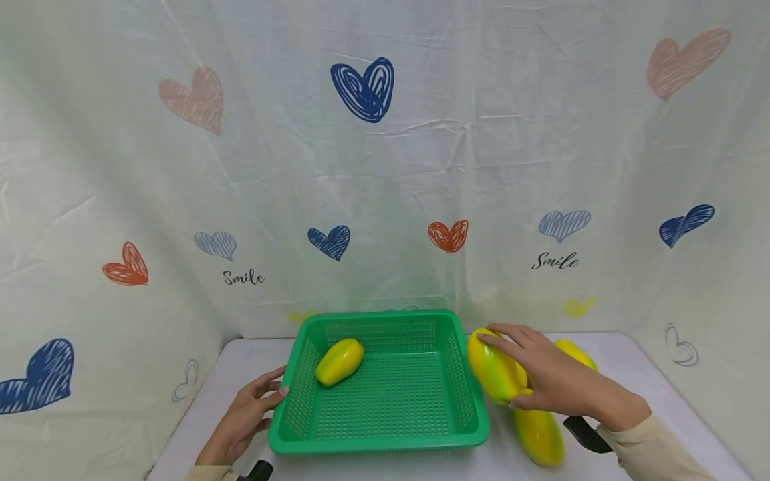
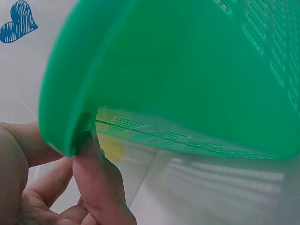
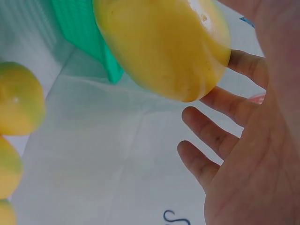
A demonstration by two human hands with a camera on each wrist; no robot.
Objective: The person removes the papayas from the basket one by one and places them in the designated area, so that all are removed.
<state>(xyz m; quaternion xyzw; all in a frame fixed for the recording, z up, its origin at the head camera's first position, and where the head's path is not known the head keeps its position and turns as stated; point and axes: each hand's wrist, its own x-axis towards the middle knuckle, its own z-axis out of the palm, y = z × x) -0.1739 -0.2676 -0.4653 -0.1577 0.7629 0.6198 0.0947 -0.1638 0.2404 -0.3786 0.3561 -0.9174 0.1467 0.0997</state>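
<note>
A green plastic basket point(image 1: 385, 441) stands on the table, with one yellow papaya point(image 1: 339, 362) lying inside at its left. My left hand point(image 1: 243, 414) grips the basket's left rim, thumb on top and fingers beneath; the left wrist view shows the rim point(image 2: 70, 93) between them. Beside the basket's right wall, my right hand point(image 1: 550, 371) holds another yellow-green papaya point(image 1: 494, 367) between thumb and fingers. In the right wrist view this papaya point(image 3: 164, 47) is raised, and two of the fingers stand apart from it.
More papayas lie right of the basket: one near the front point(image 1: 539, 437) and one partly behind my right hand point(image 1: 575, 354). Several papayas point(image 3: 18, 98) line the left edge of the right wrist view. A heart-printed curtain point(image 1: 391, 180) hangs behind the white table point(image 1: 637, 401).
</note>
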